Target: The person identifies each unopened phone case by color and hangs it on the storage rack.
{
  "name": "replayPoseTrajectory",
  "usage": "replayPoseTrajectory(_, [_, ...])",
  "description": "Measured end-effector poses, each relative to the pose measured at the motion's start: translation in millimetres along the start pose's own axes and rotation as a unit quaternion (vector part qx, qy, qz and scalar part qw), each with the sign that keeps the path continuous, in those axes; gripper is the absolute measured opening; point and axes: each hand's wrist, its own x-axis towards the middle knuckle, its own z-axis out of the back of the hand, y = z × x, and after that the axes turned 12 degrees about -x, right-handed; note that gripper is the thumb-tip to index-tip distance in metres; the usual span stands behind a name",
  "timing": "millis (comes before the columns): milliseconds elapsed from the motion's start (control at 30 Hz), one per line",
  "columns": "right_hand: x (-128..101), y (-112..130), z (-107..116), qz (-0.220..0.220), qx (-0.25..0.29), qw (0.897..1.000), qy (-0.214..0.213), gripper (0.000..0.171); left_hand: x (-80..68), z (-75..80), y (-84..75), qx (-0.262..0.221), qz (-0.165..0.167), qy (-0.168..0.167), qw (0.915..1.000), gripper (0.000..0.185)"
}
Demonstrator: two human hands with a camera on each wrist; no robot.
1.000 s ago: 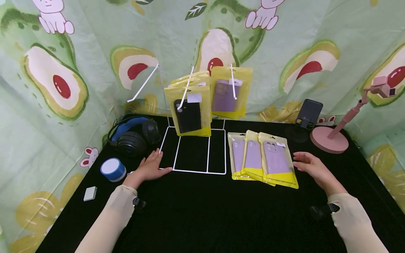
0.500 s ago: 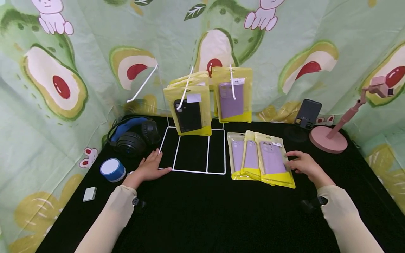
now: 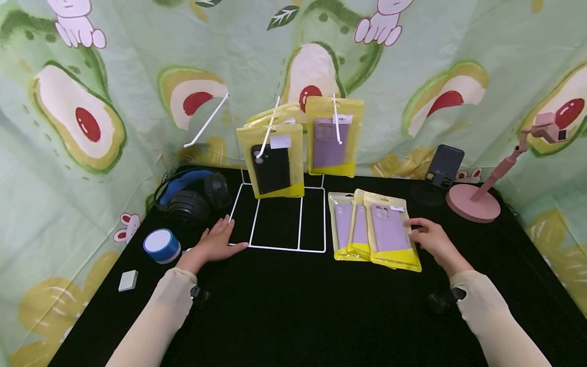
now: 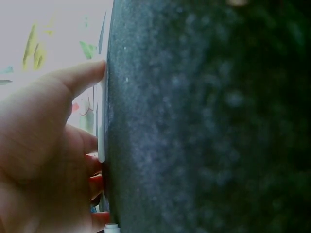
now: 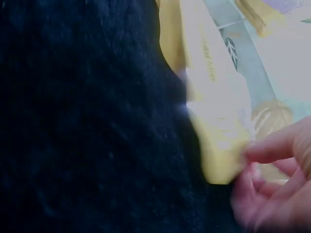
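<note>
My left hand [image 3: 215,244] lies with its fingers spread on the front left corner of the white wire rack's base [image 3: 286,249]. In the left wrist view its thumb [image 4: 80,77] touches a white bar. My right hand [image 3: 433,239] pinches the right edge of a bagged purple phone case [image 3: 391,229], the top one of three overlapping bags on the black cloth. The right wrist view, blurred, has thumb and fingers meeting at that bag's yellow edge [image 5: 218,162]. From the rack's hooks hang bagged black [image 3: 272,171] and purple [image 3: 329,145] phone cases.
A third hook [image 3: 206,120] sticks out at the rack's left. Headphones [image 3: 190,204], a blue-and-white round container [image 3: 161,245] and a small white box [image 3: 128,280] lie left. At the right stand a dark phone-shaped object [image 3: 445,165] and a pink stand [image 3: 473,204].
My right hand has moved left to the top bag's edge, and that bag has slid slightly left over the others. The hanging purple bag has swung. My left hand stays put.
</note>
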Motion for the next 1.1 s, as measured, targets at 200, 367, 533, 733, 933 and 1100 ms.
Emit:
replayPoseTrajectory(200, [-2.9, 2.9, 0.8, 0.054, 0.054, 0.997, -0.005, 0.042, -0.3, 0.5, -1.2, -0.004, -0.003, -0.003, 1.0, 0.09])
replayPoseTrajectory(367, [-10.5, 7.9, 5.1, 0.081, 0.071, 0.994, -0.013, 0.038, 1.1, -0.1, -0.1, -0.004, -0.004, -0.002, 1.0, 0.09])
replayPoseTrajectory(533, [-20.9, 18.2, 10.9, 0.135, 0.082, 0.986, -0.05, 0.037, 2.3, -1.8, 1.8, -0.008, -0.003, -0.001, 1.0, 0.092])
replayPoseTrajectory(733, [-36.3, 33.3, 18.1, 0.233, 0.163, 0.953, -0.105, 0.029, 2.9, -1.7, 2.0, -0.007, 0.0, 0.003, 1.0, 0.092])
replayPoseTrajectory(933, [-55.7, 53.4, 23.3, 0.316, 0.294, 0.894, -0.117, 0.028, 1.4, -1.1, 0.9, -0.006, -0.002, 0.005, 1.0, 0.092])
replayPoseTrajectory(1100, [-72.7, 74.6, 24.6, 0.394, 0.315, 0.854, -0.128, 0.027, 2.1, -1.5, 1.6, -0.008, -0.002, 0.008, 0.9999, 0.093])
